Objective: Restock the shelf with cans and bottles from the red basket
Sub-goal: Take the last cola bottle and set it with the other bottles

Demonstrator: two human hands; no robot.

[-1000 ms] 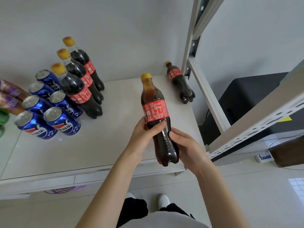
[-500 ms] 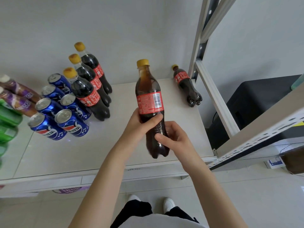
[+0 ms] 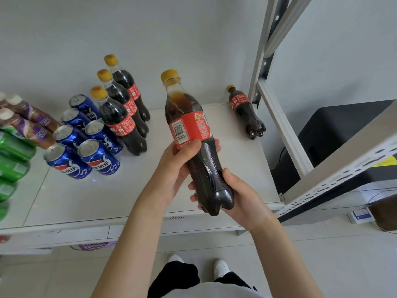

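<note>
Both hands hold one cola bottle (image 3: 194,136) over the front of the shelf (image 3: 81,196), right of its middle. The left hand (image 3: 174,168) grips the bottle's waist, with the thumb lying across the lower edge of the label (image 3: 191,129) and the fingertips showing past the far side. The right hand (image 3: 242,196) cups the lobed base from below, its thumb pressed against the bottle's right side. The bottle tilts, with its base toward the person and its top leaning away and a little left.

It is clear plastic filled with dark brown drink, and a pale empty space shows in the neck. It has a yellow cap (image 3: 169,74) and a red label with its barcode facing the camera.

A row of three matching bottles (image 3: 121,122) stands at the back left beside blue cans (image 3: 97,157). A lone bottle (image 3: 246,110) stands in the far right corner, well apart from the hands.
</note>
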